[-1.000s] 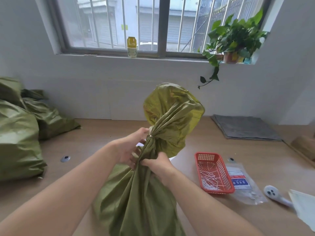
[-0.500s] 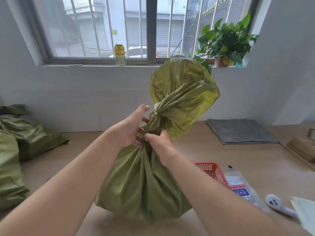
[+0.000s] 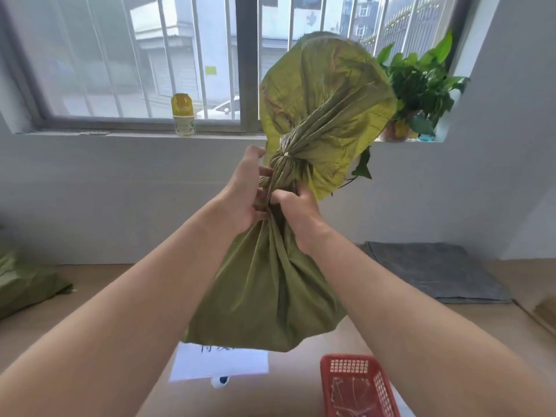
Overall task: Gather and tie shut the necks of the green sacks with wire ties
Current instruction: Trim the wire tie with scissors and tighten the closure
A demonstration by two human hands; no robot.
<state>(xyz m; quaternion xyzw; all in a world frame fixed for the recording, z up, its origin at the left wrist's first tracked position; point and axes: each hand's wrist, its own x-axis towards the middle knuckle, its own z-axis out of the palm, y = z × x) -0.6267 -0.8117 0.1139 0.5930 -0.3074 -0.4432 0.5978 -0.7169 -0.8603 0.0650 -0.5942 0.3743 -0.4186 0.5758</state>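
Here, 2 bare hands clamp the gathered neck of a green sack at the centre of the frame. The left hand wraps its curled fingers round the twisted fabric from the left. The right hand grips the same bunch from the right, just beside the left. A pale wire tie cinches the neck just above both hands, and the sack's loose mouth fans out above it across the window bars. The bulging body hangs down between the 2 forearms. Its base overlaps the top edge of a white sheet with dark writing on the wooden table; whether the base touches the table cannot be told. A red basket sits at lower right, and another green sack lies at the left edge. A grey mat lies at right, a potted plant stands on the sill at upper right, and a yellow-capped bottle stands on the sill left of centre.
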